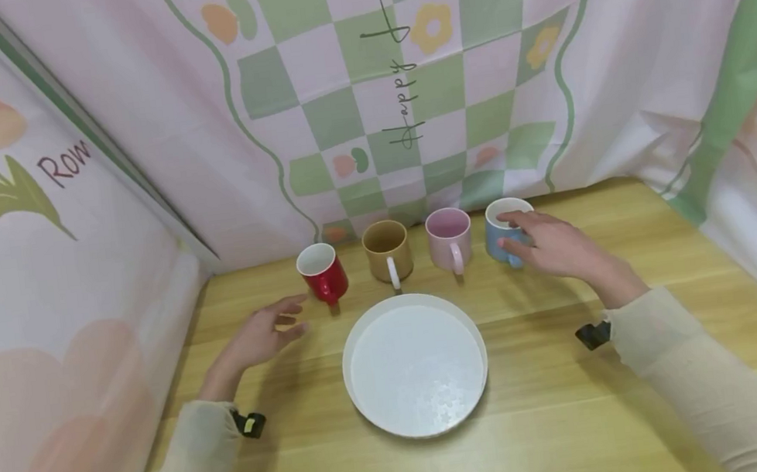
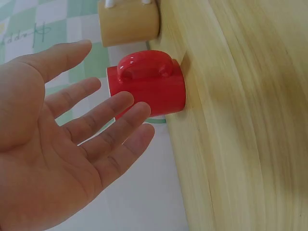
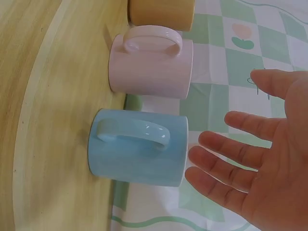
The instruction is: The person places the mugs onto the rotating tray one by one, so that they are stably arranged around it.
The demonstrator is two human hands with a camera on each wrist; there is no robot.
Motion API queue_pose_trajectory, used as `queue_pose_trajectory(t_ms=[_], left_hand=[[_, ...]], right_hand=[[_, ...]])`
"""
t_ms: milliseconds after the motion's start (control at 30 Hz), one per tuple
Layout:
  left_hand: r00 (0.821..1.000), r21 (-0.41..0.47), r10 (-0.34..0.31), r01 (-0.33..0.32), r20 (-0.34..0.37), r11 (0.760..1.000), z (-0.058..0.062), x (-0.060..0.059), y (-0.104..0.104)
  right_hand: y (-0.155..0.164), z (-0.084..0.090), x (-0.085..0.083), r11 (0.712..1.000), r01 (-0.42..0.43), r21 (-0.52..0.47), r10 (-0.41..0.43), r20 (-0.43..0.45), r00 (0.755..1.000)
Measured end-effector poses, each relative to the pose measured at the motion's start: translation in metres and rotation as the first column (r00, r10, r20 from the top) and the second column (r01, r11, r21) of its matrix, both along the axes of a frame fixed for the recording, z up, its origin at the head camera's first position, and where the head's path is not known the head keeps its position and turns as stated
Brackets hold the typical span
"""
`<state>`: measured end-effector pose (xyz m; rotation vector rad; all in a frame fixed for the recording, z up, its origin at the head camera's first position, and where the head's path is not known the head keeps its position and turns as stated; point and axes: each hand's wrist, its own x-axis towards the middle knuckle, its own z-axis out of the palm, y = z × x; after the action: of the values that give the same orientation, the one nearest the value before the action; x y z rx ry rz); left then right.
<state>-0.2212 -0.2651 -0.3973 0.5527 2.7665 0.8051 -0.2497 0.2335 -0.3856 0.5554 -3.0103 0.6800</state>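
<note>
Head view: four mugs stand upright in a row at the back of the wooden table (image 1: 649, 392), left to right the red mug (image 1: 321, 273), mustard mug (image 1: 387, 250), pink mug (image 1: 450, 239) and blue mug (image 1: 506, 233), with a white round tray (image 1: 415, 364) in front of them. The left hand (image 1: 260, 335) hovers just beside the red mug, fingers spread, grasping nothing. The right hand (image 1: 551, 243) is at the blue mug, fingers extended over its near side; contact cannot be told here. Left wrist view: open palm, fingers (image 2: 103, 113) straight, tips close to the red mug (image 2: 149, 89) but apart. Right wrist view: right hand (image 3: 260, 163) released, fingertips just short of the blue mug (image 3: 137, 151), the pink mug (image 3: 151, 65) beside it.
</note>
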Motion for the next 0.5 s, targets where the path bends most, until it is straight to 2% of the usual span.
queue_pose_trajectory(t_ms=[333,500], left_hand=[[1.0,0.018,-0.021,0.021,0.007,1.0,-0.0041,0.0016,0.0023],[0.999,0.022,-0.012,0.011,0.034,1.0,-0.0059,0.0029,0.0038]], right_hand=[[-0.0011,-0.0046,-0.0035,0.998,-0.02,-0.059,0.02,0.012,1.0],[-0.0019,-0.0068,-0.0054,0.995,-0.029,-0.093,0.031,0.018,0.999]])
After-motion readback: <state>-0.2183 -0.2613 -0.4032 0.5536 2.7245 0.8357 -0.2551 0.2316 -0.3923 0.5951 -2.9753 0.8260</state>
